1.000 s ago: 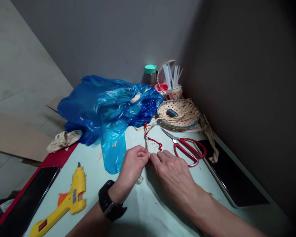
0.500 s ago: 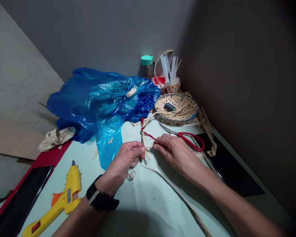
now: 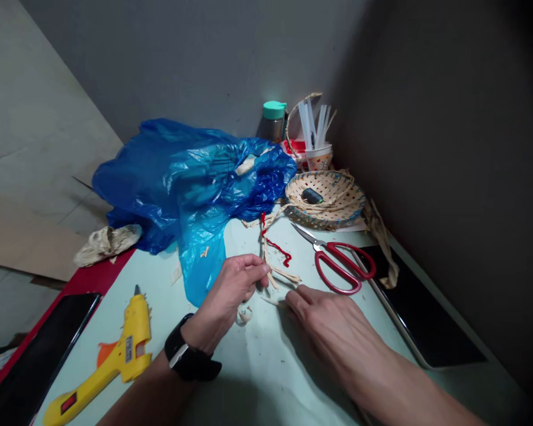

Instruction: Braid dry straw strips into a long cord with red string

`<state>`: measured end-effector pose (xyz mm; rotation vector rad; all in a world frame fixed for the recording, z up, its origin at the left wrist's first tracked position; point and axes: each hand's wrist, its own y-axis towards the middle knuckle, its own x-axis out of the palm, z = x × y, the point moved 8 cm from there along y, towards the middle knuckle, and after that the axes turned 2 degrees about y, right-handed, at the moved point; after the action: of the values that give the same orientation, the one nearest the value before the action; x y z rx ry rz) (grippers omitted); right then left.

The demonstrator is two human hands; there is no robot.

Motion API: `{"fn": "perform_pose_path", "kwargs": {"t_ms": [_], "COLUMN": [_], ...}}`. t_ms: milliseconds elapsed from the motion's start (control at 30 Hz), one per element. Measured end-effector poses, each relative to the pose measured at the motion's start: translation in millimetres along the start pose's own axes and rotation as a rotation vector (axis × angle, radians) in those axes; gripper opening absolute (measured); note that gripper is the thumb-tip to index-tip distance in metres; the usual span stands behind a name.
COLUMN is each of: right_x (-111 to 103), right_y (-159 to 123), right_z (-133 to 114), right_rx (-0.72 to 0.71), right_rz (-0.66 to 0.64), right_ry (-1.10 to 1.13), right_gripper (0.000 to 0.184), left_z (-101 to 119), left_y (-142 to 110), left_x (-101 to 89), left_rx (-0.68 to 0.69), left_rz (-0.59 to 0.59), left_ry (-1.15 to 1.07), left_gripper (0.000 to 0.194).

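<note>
My left hand (image 3: 244, 277) is closed, thumb and fingers pinching a braided cord of pale dried plant fibre (image 3: 267, 254). Loose fibre ends fan out past the fingertips to the right. A red yarn (image 3: 275, 244) is wound into the cord, and its tail lies on the table. Lower right, my right hand (image 3: 324, 313) is palm down with its fingertips together on a loose fibre strip (image 3: 272, 302); the hand covers much of that strip. Red-handled scissors (image 3: 337, 255) lie partly open beyond the right hand. A dark watch is on my left wrist.
Behind the hands lie a blue plastic bag (image 3: 177, 171) and a woven basket (image 3: 333, 207) holding a dark thread spool (image 3: 312, 196). A paper cup (image 3: 318, 157) with glue sticks and a bottle (image 3: 273, 121) stand by the wall. A yellow glue gun (image 3: 128, 340) lies left; a black tablet (image 3: 426, 319) lies right.
My right hand has left the cord and red yarn and moved down to the loose strip. The yarn tail now rests on the table. My left hand keeps its pinch.
</note>
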<state>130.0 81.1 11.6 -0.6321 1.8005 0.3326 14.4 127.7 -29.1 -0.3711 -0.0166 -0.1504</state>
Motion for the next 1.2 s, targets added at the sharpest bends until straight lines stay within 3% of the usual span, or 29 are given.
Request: {"fn": "perform_pose_path", "kwargs": {"t_ms": [133, 233, 500, 867, 1000, 1133, 1200], "right_x": [-18, -29, -20, -16, -20, -32, -27], "right_y": [-2, 4, 33, 34, 33, 28, 28], "right_z": [9, 13, 22, 12, 12, 19, 21], "right_rx": [0.038, 0.085, 0.174, 0.092, 0.037, 0.024, 0.030], "right_rz": [0.067, 0.158, 0.198, 0.205, 0.206, 0.305, 0.250], "right_ry": [0.351, 0.431, 0.276, 0.056, 0.102, 0.138, 0.145], "right_gripper": [0.019, 0.020, 0.022, 0.021, 0.021, 0.021, 0.021], "left_z": [0, 3, 11, 8, 5, 5, 6], "left_y": [1, 0, -4, -3, -1, -3, -3], "left_x": [0.7, 1.3, 3.5, 2.2, -2.8, -3.7, -2.2], "left_rx": [0.033, 0.086, 0.091, 0.078, 0.063, 0.059, 0.058], "left_rz": [0.010, 0.024, 0.048, 0.094, 0.127, 0.108, 0.071], "left_ry": [0.018, 0.046, 0.076, 0.108, 0.109, 0.034, -0.006], "left_gripper": [0.015, 0.013, 0.009, 0.014, 0.014, 0.016, 0.017]}}
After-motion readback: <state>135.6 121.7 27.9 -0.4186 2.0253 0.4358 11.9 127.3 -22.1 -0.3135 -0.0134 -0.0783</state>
